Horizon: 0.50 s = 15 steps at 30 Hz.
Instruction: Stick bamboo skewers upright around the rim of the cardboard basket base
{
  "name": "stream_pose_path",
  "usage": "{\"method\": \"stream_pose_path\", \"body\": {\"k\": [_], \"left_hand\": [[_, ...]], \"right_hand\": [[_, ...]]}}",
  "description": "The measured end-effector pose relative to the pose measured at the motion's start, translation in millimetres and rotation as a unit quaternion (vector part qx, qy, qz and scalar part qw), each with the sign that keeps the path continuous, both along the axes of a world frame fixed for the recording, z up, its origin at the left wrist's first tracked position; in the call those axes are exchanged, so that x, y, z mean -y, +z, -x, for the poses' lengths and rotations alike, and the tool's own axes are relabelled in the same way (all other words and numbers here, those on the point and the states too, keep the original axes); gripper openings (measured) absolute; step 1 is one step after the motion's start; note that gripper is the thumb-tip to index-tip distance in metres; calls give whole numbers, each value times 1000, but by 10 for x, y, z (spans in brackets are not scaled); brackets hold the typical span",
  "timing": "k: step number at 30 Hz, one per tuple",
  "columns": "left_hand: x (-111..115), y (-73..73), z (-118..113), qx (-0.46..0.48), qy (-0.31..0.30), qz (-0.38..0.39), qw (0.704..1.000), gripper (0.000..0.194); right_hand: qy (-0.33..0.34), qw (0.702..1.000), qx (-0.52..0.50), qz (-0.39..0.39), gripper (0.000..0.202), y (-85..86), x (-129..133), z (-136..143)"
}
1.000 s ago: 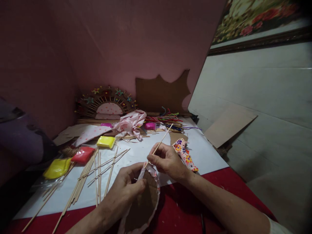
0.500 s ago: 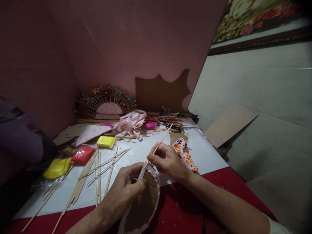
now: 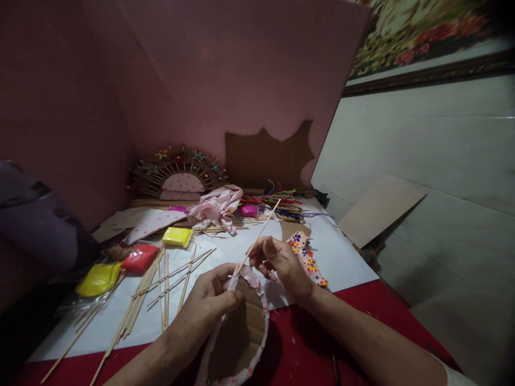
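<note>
My left hand (image 3: 205, 305) grips the edge of an oval cardboard piece (image 3: 237, 343), thumb on its brown face. Pale spotted fabric is folded around its rim. A thin wooden stick (image 3: 263, 233) stands out at a slant from the top of the oval, its lower end at the fabric edge. Beside the stick is my right hand (image 3: 284, 265), fingers parted and loosely curled, the fingertips at or touching the stick. Just behind that hand lies a flower-patterned, fabric-covered shape (image 3: 308, 257). The oval's lower end runs out of view.
Several loose wooden sticks (image 3: 132, 316) lie on the white sheet (image 3: 221, 246) at left, near yellow (image 3: 98, 280) and red (image 3: 140, 258) packets. Crumpled pink fabric (image 3: 217, 206), scissors (image 3: 289, 213) and a decorated cardboard arch (image 3: 177, 171) sit further back. Red cloth (image 3: 362, 327) covers the front edge.
My right hand has loosened its pinch on the stick, and its fingers have spread. The stick stays slanted in the oval, which has turned slightly and shows more of its brown face.
</note>
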<state>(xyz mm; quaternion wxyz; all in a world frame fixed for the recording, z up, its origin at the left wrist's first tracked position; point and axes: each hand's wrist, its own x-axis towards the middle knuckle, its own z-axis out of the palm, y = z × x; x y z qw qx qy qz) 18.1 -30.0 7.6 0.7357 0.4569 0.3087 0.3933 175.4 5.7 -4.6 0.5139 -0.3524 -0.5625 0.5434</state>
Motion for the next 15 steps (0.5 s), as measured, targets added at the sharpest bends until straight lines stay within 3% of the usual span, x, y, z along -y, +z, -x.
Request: {"method": "stream_pose_path", "body": {"k": [4,10,15], "left_hand": [[-16,19,22,19,43,27,999,22],[-141,-25,87,-18,93,-39,995,26],[-150,-43,89,-16,108,-64,992,16]], "right_hand": [[5,1000,12,18,53,-12,24,21],[38,997,69,-5,32,-23,52,51],[28,996,88,-14,26,-41,61,59]]}}
